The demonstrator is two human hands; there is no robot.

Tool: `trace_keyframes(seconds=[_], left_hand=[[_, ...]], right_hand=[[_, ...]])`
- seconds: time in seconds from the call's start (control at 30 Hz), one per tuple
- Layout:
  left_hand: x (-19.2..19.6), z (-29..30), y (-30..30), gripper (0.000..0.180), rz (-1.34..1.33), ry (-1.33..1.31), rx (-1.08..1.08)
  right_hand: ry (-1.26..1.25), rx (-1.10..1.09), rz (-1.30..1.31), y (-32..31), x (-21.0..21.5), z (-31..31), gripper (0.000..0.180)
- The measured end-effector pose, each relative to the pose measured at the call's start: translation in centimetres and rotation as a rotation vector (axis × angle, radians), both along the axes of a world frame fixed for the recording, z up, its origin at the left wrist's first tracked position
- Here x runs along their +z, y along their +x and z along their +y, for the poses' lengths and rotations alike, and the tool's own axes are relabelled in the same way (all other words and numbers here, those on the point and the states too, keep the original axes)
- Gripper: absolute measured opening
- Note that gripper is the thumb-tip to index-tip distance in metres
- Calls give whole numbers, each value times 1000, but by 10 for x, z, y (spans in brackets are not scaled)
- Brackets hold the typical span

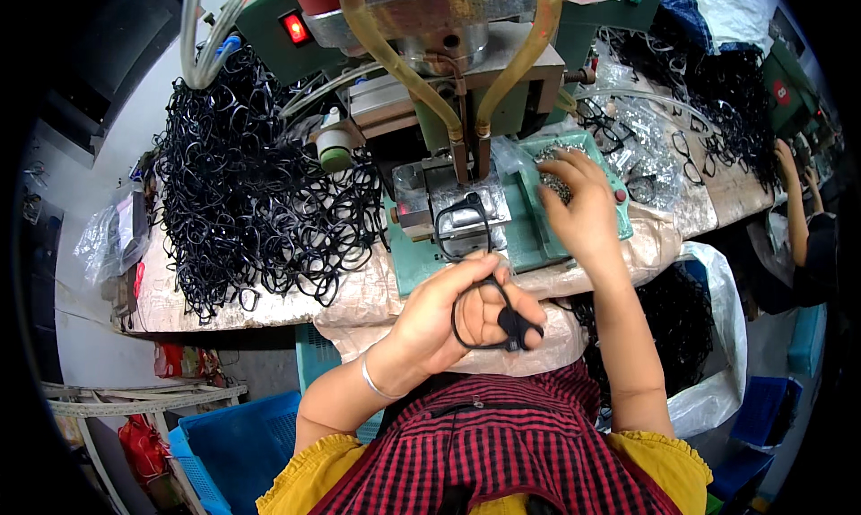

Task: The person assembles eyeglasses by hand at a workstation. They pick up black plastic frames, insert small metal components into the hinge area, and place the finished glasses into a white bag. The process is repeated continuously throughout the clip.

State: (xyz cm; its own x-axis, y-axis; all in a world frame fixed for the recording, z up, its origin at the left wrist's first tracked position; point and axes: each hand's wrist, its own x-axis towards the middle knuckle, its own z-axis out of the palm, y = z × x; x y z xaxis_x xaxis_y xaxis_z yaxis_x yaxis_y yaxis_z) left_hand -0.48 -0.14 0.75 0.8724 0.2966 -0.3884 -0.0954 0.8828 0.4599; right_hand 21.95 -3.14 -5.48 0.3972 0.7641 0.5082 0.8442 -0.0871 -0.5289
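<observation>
My left hand [439, 322] is closed around a black eyeglass frame [457, 322]. One rim of it lies over my palm and fingers, and the other [437, 233] reaches up to the metal fixture [417, 212] of the green bench machine. Two copper-coloured electrodes [471, 159] stand just above that fixture. My right hand [583, 206] is over a green tray [587, 143] of small silvery metal parts [558, 188]. Its thumb and fingers are apart and bent down toward the parts. Whether a tiny part is at the fingertips, I cannot make out.
A big heap of black eyeglass frames [260, 183] covers the bench on the left. Clear plastic bags [641, 147] and more frames [691, 161] lie to the right. A white sack [726, 336] holds black frames below the bench. A co-worker's arm [794, 201] shows at far right.
</observation>
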Motion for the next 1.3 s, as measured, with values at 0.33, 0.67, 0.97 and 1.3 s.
trace_keyframes(seconds=[0.33, 0.67, 0.97, 1.3], left_hand=[[-6, 4, 2, 29, 12, 48, 16], [-44, 27, -87, 14, 477, 1104, 496], [-126, 241, -40, 13, 1190, 1913, 788], [-87, 238, -70, 45, 1219, 1813, 479]], right_hand=[[-15, 89, -207, 18, -40, 4, 14], [20, -304, 231, 98, -47, -5, 7], [186, 22, 216, 27, -28, 33, 13], [196, -242, 26, 44, -50, -74, 14]])
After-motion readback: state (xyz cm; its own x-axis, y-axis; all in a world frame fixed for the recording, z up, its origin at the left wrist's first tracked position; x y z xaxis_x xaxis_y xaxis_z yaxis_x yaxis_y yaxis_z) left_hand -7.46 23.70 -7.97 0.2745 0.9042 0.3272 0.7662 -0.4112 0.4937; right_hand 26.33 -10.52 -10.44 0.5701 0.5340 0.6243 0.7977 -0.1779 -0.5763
